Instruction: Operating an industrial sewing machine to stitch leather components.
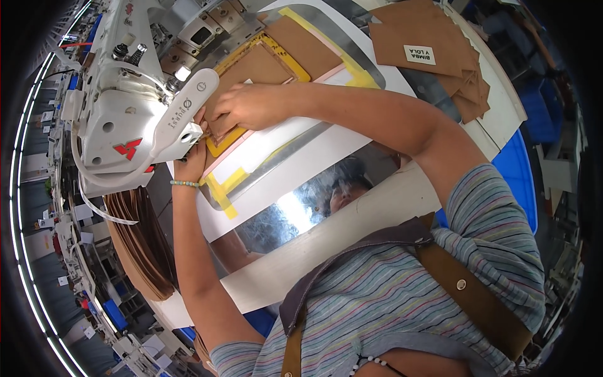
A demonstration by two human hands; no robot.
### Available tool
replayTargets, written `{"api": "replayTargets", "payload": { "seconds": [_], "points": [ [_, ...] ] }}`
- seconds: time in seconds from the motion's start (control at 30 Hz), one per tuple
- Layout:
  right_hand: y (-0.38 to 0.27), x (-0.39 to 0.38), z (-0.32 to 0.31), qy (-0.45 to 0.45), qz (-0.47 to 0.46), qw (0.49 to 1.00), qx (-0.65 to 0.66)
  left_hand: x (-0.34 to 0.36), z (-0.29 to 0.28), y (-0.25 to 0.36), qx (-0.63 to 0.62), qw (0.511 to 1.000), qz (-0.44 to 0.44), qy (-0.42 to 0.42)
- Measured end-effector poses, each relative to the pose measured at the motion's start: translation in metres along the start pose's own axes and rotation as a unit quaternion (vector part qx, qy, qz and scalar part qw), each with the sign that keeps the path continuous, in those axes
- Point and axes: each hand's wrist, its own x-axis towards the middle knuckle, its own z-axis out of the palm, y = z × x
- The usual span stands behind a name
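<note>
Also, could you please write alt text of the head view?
The person's bare right hand lies over a flat brown panel inside a yellow rectangular frame; the bare left hand, partly hidden by a white sewing machine, is at the frame's lower-left end. A stack of flat brown pieces lies at upper right.

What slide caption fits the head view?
Left hand and right hand at a yellow frame beside a white machine, brown pieces piled at right.

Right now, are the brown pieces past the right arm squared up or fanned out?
Fanned out: corners of the brown pieces jut out at different angles beneath the labelled top one.
</note>
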Motion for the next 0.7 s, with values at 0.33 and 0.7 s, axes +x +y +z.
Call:
{"api": "replayTargets", "payload": {
  "seconds": [0.33, 0.7],
  "points": [
    [0.001, 0.000, 0.003, 0.010, 0.042, 0.999, -0.010, 0.009, 0.000, 0.004, -0.008, 0.998, -0.008, 0.062],
    [-0.002, 0.004, -0.002, -0.037, 0.042, 0.998, -0.019, -0.006, 0.015, -0.071, -0.019, 0.997, -0.038, 0.069]
  ]
}}
